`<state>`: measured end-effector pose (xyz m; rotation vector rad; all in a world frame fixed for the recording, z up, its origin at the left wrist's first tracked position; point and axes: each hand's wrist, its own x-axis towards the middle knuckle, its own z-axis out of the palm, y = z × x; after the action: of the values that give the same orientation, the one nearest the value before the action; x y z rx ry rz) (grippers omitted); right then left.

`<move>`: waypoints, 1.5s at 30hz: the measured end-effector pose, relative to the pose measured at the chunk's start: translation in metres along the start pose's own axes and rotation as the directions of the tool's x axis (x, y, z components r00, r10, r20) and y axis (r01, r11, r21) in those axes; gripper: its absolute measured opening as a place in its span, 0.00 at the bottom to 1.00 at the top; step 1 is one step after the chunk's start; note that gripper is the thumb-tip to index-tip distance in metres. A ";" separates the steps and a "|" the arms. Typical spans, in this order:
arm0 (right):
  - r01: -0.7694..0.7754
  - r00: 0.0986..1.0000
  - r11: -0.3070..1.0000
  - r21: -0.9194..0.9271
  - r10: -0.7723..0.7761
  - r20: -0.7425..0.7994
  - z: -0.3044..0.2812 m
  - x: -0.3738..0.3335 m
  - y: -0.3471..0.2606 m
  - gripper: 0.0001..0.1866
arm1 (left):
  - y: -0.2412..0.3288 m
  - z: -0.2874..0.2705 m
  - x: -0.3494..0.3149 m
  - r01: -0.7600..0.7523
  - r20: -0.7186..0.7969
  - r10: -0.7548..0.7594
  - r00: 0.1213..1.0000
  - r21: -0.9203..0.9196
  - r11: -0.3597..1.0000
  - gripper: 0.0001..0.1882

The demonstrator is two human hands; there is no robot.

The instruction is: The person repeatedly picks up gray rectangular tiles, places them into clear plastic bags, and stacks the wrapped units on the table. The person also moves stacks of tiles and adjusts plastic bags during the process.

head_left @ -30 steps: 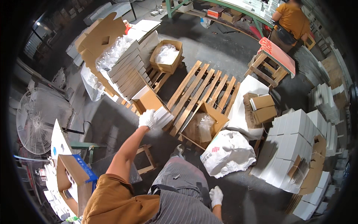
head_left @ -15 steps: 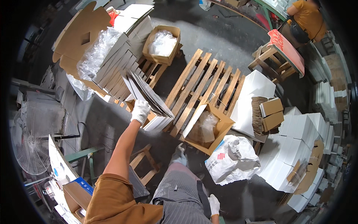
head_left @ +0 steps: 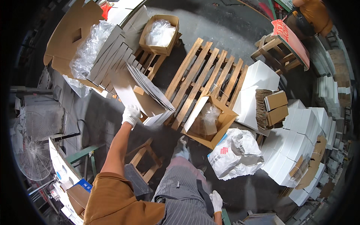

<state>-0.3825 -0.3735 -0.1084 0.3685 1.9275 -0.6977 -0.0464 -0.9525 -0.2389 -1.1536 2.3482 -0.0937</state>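
Note:
My left hand [head_left: 131,114], in a white knit glove, is closed on the near lower edge of a flat cardboard sheet [head_left: 125,90], white on one side. The sheet leans away from several upright flat sheets [head_left: 152,88] standing in a carton beside it. Its far end is blurred. My right hand [head_left: 216,201], gloved too, hangs low at my side with loosely extended fingers and nothing visible in it. Right of the left hand stands an open brown carton [head_left: 224,129] with clear plastic inside.
A wooden pallet [head_left: 206,77] lies ahead. Another carton [head_left: 144,39] of plastic bags stands beyond. A white sack [head_left: 234,155] and stacked white boxes [head_left: 294,138] are at right, a wooden stool [head_left: 146,159] near my legs, a fan [head_left: 33,155] at left. Another person [head_left: 313,17] is far right.
My left hand has moved slightly left and nearer, drawing one cardboard sheet apart from the others and tilting it leftward. My right hand still hangs at my side. The whole view has shifted slightly.

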 end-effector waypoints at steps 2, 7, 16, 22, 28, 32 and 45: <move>0.013 1.000 0.998 -0.054 -0.013 0.005 0.004 -0.001 -0.005 0.21 | 0.005 -0.018 0.009 -0.041 0.050 0.042 0.998 -0.026 0.999 0.10; 0.021 1.000 0.996 -0.086 -0.020 0.010 0.008 0.000 -0.027 0.22 | -0.021 -0.082 0.013 -0.230 -0.163 0.252 0.954 0.143 0.963 0.05; 0.074 0.994 0.997 0.030 -0.076 0.073 0.017 0.016 -0.030 0.23 | -0.055 -0.157 -0.042 -0.130 -0.368 0.175 0.913 0.143 0.981 0.08; 0.060 0.991 0.996 0.072 -0.068 0.112 0.031 0.045 -0.012 0.06 | -0.056 -0.134 -0.069 -0.046 -0.240 0.110 0.964 0.257 0.965 0.06; 0.101 0.953 0.971 0.217 -0.157 0.261 0.012 0.043 -0.029 0.13 | -0.029 -0.200 -0.100 0.021 -0.347 0.081 0.934 0.280 0.960 0.03; 0.193 0.968 0.976 0.097 -0.206 0.144 0.002 0.061 -0.016 0.09 | -0.042 -0.212 -0.100 0.003 -0.249 0.093 0.964 0.361 0.933 0.05; 0.870 0.376 0.439 0.225 -0.885 0.274 0.025 -0.028 -0.140 0.53 | 0.095 -0.519 -0.249 -0.545 -0.490 0.562 0.667 0.193 0.816 0.06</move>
<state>-0.4276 -0.4978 -0.0477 -0.8508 1.6318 -1.3916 -0.2369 -0.7875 0.2868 -0.3498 3.0788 -0.2557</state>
